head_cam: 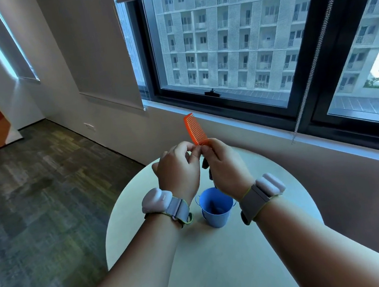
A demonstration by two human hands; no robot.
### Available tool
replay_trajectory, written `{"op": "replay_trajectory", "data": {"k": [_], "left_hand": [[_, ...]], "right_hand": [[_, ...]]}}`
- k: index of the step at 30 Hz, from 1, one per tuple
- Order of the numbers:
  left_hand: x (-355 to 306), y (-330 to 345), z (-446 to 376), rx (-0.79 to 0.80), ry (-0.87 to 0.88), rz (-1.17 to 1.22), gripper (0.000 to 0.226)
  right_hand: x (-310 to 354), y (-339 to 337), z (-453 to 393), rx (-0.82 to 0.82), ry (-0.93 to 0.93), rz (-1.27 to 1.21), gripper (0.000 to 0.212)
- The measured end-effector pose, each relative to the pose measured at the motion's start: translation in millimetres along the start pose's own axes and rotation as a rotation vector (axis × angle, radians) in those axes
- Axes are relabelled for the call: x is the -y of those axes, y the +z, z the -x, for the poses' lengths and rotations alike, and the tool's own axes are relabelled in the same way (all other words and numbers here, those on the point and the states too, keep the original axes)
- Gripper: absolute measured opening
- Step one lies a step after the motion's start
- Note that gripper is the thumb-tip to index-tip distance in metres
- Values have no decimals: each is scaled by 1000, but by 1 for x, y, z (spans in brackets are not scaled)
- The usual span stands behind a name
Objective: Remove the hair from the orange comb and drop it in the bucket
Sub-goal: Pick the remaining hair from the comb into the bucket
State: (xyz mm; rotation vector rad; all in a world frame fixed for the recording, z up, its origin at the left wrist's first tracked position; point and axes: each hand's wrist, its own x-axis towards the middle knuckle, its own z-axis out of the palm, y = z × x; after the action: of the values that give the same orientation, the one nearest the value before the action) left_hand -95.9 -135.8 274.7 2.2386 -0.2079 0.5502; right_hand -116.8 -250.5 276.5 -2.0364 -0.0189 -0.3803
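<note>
The orange comb [195,130] is held in the air above the round, pale bench [222,254], between both hands and in front of the window [238,47]. It stands tilted, its free end pointing up and to the left, teeth facing right. Its lower end is hidden behind the fingers.

The right hand [226,165] grips the lower end of the comb with curled fingers, the back of the hand facing the camera. The left hand [178,166] is raised just beside it, its thumb and fingertips pinched together at the base of the comb's teeth. Whether they pinch hair or the comb itself cannot be told.

A dark clump, apparently hair [207,168], hangs below the comb between the two hands, partly hidden by the right hand.

The blue bucket [216,208] stands upright on the bench, directly below the hands and between the two wrists. Its opening faces up; something dark lies at its bottom, too unclear to identify.

Each wrist carries a grey strap with a pale padded device: the left wristband [165,205] and the right wristband [261,193]. No writing is legible on them.

A beaded blind chain [316,49] hangs in front of the window frame. No brand, label or text can be read on the comb or bucket.
</note>
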Motion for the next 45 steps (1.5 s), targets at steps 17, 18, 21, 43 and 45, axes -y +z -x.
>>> {"op": "replay_trajectory", "data": {"k": [17,18,21,43,45], "left_hand": [[20,-13,9,298,-306,711,18],[21,-13,8,320,-293,692,15],[26,-12,3,279,-230,533,21],[37,2,23,378,-453,544,33],[47,7,27,378,-589,582,34]], "right_hand": [[-20,-2,-5,34,34,235,15],[-20,-3,-5,19,42,206,15],[-21,-11,-7,-5,71,120,17],[7,-33,8,-44,52,-300,26],[9,-32,10,-27,49,-306,26]]}}
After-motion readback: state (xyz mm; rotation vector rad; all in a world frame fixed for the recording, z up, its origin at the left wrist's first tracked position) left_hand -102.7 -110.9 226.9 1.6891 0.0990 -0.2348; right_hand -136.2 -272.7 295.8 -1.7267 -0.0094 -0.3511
